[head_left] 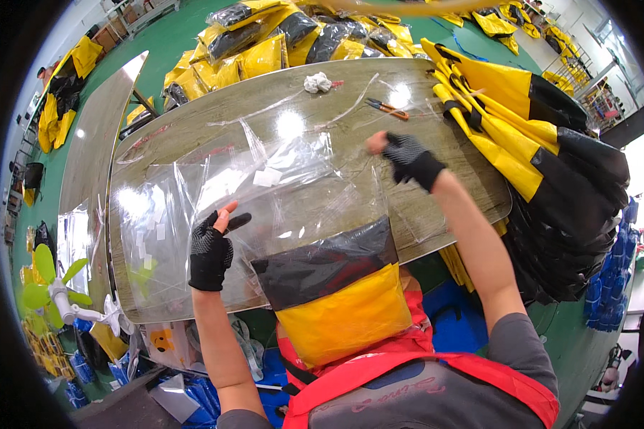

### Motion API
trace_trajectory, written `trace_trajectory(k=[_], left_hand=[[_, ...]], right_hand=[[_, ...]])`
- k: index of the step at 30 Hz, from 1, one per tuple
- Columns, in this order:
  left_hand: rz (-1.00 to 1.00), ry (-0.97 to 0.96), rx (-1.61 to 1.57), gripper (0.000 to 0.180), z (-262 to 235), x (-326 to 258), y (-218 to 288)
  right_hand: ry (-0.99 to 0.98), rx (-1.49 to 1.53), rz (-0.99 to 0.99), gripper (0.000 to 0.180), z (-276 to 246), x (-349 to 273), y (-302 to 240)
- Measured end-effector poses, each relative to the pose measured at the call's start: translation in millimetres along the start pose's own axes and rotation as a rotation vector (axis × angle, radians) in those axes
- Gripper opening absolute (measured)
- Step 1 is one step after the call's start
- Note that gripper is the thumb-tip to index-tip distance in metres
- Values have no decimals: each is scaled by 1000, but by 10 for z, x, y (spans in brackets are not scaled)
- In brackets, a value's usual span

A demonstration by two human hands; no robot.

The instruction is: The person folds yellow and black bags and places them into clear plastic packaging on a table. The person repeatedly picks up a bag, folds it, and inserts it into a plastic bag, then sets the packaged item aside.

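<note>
My left hand (211, 250), in a black dotted work glove with bare fingertips, is over the clear plastic bags (179, 207) on the table. Its fingers are apart and nothing shows in them. My right hand (411, 161), gloved the same way, is above the table's right half; motion smears its fingertips, so I cannot tell its grip. Between my forearms, a folded black and yellow bundle (343, 307) in clear plastic leans at the table's near edge against my lap. Small white labels (267, 176) show on the plastic.
Orange-handled thread snips (388, 109) and a crumpled white wad (317, 83) lie on the wood-patterned table (447, 136). Yellow and black sheets (508, 136) hang over its right end. Packed bundles (265, 53) are heaped beyond it. A green-bladed fan (57, 289) stands at left.
</note>
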State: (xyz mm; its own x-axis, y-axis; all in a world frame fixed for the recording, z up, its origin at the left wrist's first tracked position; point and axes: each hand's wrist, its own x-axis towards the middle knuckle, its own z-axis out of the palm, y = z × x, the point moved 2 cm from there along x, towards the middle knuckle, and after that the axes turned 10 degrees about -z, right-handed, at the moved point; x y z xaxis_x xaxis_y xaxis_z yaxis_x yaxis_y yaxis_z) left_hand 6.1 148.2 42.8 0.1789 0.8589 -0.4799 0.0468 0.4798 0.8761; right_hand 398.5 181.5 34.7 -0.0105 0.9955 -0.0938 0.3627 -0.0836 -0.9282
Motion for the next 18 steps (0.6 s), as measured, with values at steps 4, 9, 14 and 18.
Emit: trace_trajectory(k=[4, 9, 14, 18], left_hand=[[-123, -104, -237, 46, -57, -131, -9], [165, -246, -358, 29, -193, -350, -563], [459, -252, 914, 39, -1, -826, -571], [603, 27, 1102, 40, 60, -790, -205]], right_hand=[[-197, 468, 105, 44, 199, -194, -284], [-391, 430, -245, 39, 39, -819, -248], [-512, -606, -743, 39, -123, -1474, -97], [-482, -916, -537, 38, -237, -1505, -505]])
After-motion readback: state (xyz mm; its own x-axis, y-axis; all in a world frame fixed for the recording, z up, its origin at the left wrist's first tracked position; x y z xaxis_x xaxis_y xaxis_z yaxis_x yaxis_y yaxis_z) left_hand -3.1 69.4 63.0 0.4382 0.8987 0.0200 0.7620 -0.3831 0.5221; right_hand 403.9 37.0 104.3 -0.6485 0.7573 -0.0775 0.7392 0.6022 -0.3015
